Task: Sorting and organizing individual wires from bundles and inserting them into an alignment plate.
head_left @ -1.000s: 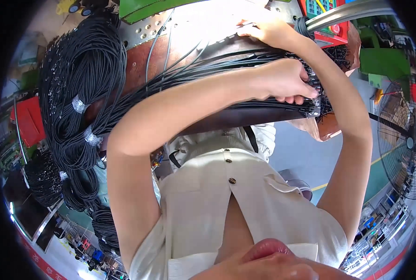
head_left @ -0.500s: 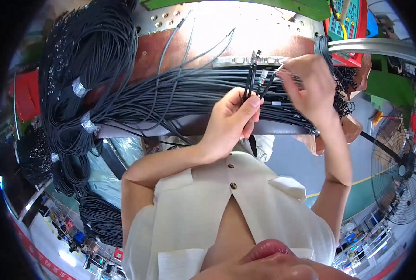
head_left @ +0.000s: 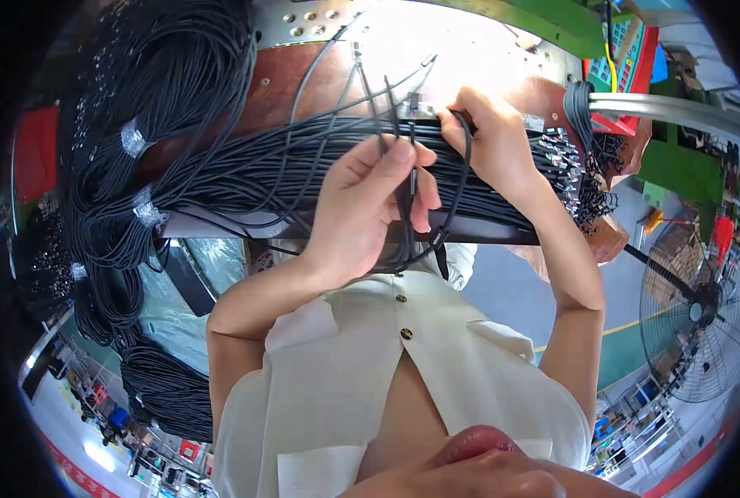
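A thick bundle of thin black cables [head_left: 245, 166] lies across a brown bench top [head_left: 270, 83], its metal-tipped ends [head_left: 562, 162] fanned out at the right. My left hand [head_left: 368, 209] is over the bundle's middle and pinches a few single black cables [head_left: 403, 216] between thumb and fingers. My right hand [head_left: 488, 141] is just to the right of it. It grips the same cables near a small connector [head_left: 413, 106]; one cable curves in a loop [head_left: 461, 191] below it.
Coils of more black cable [head_left: 129, 133], tied with clear tape, pile up at the left and hang down [head_left: 167, 386]. A green machine frame [head_left: 552, 21] and a red-and-blue panel [head_left: 635, 58] stand behind. A floor fan [head_left: 702, 315] is at the right.
Both hands have shifted left, from the connector end to the middle of the bundle. A few cables have been lifted out of it and now loop between the hands.
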The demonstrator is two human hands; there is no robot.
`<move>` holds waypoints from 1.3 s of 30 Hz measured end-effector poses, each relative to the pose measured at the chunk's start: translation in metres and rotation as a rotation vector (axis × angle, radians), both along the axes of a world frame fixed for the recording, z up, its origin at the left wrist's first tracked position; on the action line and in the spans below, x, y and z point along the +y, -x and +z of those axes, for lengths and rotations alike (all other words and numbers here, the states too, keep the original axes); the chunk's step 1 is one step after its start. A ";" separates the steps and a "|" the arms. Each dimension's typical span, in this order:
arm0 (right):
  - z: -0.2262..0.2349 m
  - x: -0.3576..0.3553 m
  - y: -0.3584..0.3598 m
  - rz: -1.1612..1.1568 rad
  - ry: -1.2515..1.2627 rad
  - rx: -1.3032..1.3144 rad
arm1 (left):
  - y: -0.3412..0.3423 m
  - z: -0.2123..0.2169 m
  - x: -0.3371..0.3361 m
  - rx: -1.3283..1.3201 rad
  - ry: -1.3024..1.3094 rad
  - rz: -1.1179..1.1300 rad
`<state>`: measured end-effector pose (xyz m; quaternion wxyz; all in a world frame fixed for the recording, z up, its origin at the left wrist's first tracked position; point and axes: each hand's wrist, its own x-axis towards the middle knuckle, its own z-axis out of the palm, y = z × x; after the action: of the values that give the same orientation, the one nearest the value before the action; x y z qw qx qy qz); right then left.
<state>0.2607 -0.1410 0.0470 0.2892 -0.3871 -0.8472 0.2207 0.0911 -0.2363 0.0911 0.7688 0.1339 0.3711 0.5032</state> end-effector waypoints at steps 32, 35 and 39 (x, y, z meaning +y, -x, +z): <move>0.009 0.007 -0.035 -0.023 0.057 -0.127 | -0.023 -0.008 0.008 -0.059 0.076 -0.110; 0.035 0.007 -0.026 0.011 -0.400 -0.179 | -0.027 -0.010 0.010 -0.043 0.038 -0.186; 0.026 0.003 -0.042 0.085 -0.399 -0.251 | -0.017 0.012 0.017 0.242 -0.109 -0.537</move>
<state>0.3029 -0.1379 0.0734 0.2428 -0.3105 -0.9190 0.0110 0.1081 -0.2197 0.1028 0.8162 0.3272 0.3840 0.2815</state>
